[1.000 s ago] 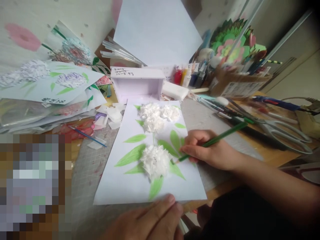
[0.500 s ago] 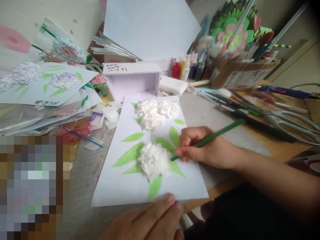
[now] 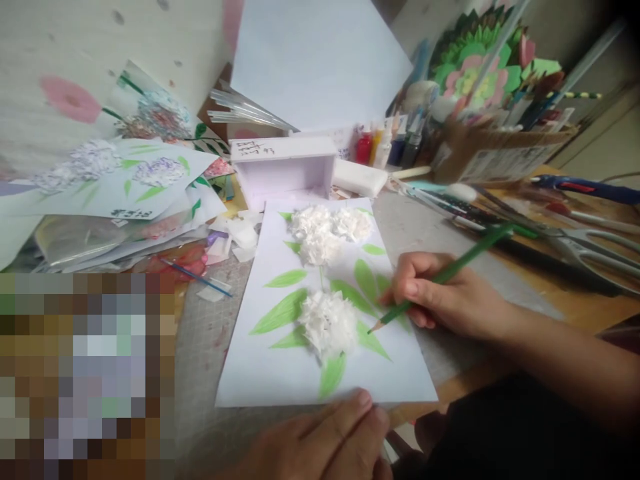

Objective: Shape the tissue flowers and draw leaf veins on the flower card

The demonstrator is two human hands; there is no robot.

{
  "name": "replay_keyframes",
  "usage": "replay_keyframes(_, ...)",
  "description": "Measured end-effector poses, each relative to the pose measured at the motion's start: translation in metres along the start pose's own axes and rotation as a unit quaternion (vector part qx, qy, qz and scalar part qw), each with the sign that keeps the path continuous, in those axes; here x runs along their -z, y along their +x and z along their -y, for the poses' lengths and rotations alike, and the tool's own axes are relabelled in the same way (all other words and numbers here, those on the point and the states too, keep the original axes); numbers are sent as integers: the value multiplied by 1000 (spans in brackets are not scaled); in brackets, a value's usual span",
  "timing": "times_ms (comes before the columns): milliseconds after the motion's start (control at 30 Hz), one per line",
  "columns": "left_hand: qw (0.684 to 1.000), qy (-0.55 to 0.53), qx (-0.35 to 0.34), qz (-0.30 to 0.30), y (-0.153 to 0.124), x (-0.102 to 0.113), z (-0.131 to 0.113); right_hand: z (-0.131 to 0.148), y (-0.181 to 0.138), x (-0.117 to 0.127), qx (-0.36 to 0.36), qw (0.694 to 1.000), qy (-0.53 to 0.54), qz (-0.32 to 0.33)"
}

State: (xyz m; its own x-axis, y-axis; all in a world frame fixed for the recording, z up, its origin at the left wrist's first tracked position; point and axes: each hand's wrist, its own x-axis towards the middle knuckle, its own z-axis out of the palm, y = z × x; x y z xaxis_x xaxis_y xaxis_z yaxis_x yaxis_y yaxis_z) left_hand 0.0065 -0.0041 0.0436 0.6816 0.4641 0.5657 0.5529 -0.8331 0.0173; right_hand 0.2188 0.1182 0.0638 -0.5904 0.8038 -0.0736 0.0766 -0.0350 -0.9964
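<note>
Your pencil point(image 3: 467, 259) is dark green, its sharpened wood pale tan. Your sheet point(image 3: 270, 380) is white, with white blooms point(image 3: 330, 323) and light-green leaves point(image 3: 283, 313), finely streaked lengthwise. You have a grey mat point(image 3: 200, 360) with a faint grid and a white box point(image 3: 285, 148) bearing black writing. Your bottles include red point(image 3: 364, 148), yellow point(image 3: 375, 150) and white point(image 3: 383, 152). Your paper flower point(image 3: 467, 80) goes yellow, pink, then green outward. You also have a blue brush point(image 3: 197, 277), a navy tool point(image 3: 590, 187) marked red, silver-grey scissors point(image 3: 575, 237) and violet-flecked white blossoms point(image 3: 160, 171).
</note>
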Motion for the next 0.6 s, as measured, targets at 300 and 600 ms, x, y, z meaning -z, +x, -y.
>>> replay_keyframes(300, 997, 9, -48, 63, 0, 15, -3, -1, 1, -5, 56, 995, -78, 14)
replay_keyframes(600, 996, 41, -67, 47, -2, 9, -5, -3, 0, -6, 41, 999, -33, 8)
